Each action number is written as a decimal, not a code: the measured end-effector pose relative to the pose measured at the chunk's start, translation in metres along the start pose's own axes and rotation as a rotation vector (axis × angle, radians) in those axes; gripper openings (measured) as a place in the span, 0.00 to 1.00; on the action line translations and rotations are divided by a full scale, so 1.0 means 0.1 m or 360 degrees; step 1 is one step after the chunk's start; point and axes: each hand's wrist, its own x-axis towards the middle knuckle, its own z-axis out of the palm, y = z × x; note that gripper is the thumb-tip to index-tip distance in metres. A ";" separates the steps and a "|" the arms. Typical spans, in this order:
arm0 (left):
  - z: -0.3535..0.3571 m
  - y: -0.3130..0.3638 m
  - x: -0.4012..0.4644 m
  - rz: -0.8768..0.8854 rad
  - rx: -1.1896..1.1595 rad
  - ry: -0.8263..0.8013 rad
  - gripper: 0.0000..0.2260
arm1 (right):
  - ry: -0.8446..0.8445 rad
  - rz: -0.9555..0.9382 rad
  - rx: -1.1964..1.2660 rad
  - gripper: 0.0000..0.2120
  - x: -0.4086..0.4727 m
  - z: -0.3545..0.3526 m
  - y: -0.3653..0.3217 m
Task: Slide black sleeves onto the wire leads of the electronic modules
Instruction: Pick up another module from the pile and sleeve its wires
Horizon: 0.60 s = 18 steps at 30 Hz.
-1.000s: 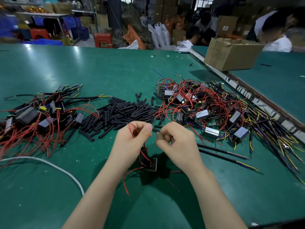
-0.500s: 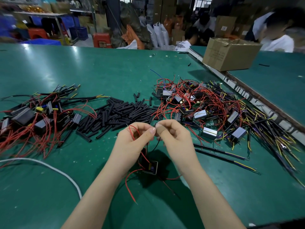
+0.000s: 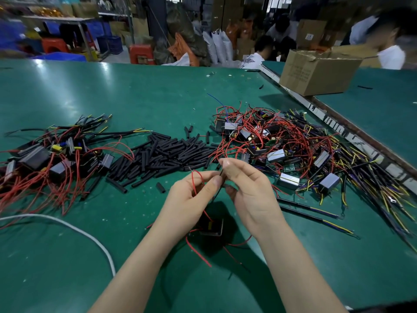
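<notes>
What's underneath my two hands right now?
A black module with red leads lies on the green table below both hands; its far side is hidden by the left hand.

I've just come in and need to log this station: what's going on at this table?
A person is fitting black sleeves onto module wires. The left hand pinches a red lead of a module hanging just below the hands, and the right hand pinches a black sleeve beside its tip. A heap of loose sleeves lies on the green table, between two piles of wired modules.
</notes>
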 end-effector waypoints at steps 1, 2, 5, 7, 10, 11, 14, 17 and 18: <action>0.01 0.02 -0.01 0.0023 -0.0007 -0.0030 0.05 | 0.0038 -0.0093 0.0018 0.05 0.00 0.01 0.03; 0.03 0.04 -0.01 0.0046 0.0015 -0.0053 0.06 | 0.0091 -0.0191 -0.0033 0.03 -0.01 0.02 0.05; 0.05 0.05 -0.01 0.0020 0.0051 -0.0016 0.14 | 0.0264 -0.0372 -0.0245 0.04 -0.03 0.03 0.10; 0.04 0.05 0.01 -0.0030 0.0011 0.0035 0.13 | 0.0290 -0.0173 -0.0156 0.04 -0.02 0.00 0.06; 0.01 0.05 0.04 -0.0055 -0.0095 0.0059 0.12 | 0.0043 0.0174 -0.0009 0.05 0.00 -0.02 -0.03; 0.00 0.06 0.04 -0.0062 -0.0135 0.0067 0.12 | -0.0023 0.0201 -0.0024 0.07 0.02 -0.03 -0.03; -0.03 0.06 0.05 -0.0076 -0.0163 0.0067 0.16 | -0.0080 0.0206 -0.0142 0.10 0.04 -0.07 -0.02; -0.04 0.08 0.04 -0.0072 -0.0149 0.0053 0.17 | -0.0097 0.0229 -0.0180 0.11 0.03 -0.08 0.00; -0.03 0.09 0.03 -0.0071 -0.0161 0.0054 0.17 | -0.0108 0.0230 -0.0189 0.12 0.03 -0.08 0.00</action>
